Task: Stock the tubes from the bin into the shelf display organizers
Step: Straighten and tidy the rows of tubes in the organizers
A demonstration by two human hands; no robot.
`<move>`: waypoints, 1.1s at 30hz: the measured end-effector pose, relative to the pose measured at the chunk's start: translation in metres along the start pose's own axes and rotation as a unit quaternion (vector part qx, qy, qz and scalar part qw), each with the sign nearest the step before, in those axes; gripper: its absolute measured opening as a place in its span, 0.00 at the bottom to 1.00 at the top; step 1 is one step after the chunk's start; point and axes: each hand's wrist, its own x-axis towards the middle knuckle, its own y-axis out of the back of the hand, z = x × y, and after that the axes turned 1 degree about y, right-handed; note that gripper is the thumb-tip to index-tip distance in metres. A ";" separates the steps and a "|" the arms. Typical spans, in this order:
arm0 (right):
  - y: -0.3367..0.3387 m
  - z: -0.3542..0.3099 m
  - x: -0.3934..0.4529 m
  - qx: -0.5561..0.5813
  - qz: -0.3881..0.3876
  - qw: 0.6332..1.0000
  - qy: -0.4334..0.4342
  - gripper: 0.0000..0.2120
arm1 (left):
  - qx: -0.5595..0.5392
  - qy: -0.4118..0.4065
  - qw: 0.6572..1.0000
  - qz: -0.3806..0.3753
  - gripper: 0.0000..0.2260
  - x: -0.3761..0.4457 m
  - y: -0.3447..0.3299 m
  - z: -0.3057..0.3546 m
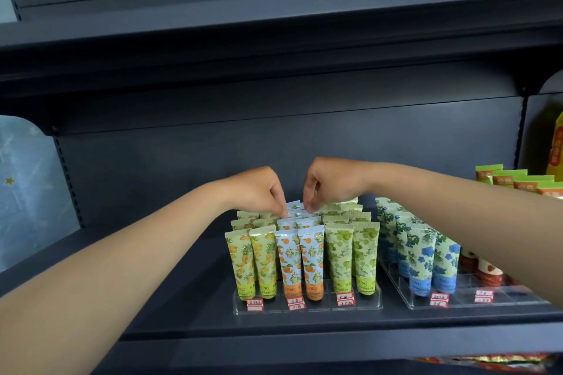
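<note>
Both hands, left and right, pinch the flat top of a pale blue tube with oranges, at the organizer's back.

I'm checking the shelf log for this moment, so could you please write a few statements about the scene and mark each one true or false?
1. Both hands reach to the back rows of the orange-print tubes. True: the left hand and right hand both pinch at the tube tops there.
2. The orange-print tubes stand between the pineapple-print tubes and the green-print tubes. True.
3. The blue-flower tubes share an organizer with the green-print ones. False: they stand in a separate clear organizer to the right.
4. The tubes lie flat. False: they stand upright, caps down.
5. The upper shelf is stocked with tubes. False: none show there.
</note>
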 end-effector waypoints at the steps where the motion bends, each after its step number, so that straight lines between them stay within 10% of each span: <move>1: 0.001 0.000 0.001 0.002 0.004 1.000 0.001 0.04 | -0.005 0.004 1.000 0.006 0.04 -0.001 0.003 -0.002; 33: -0.001 0.001 0.001 0.037 -0.032 0.999 0.014 0.02 | -0.005 -0.011 1.000 0.028 0.03 0.011 -0.013 -0.011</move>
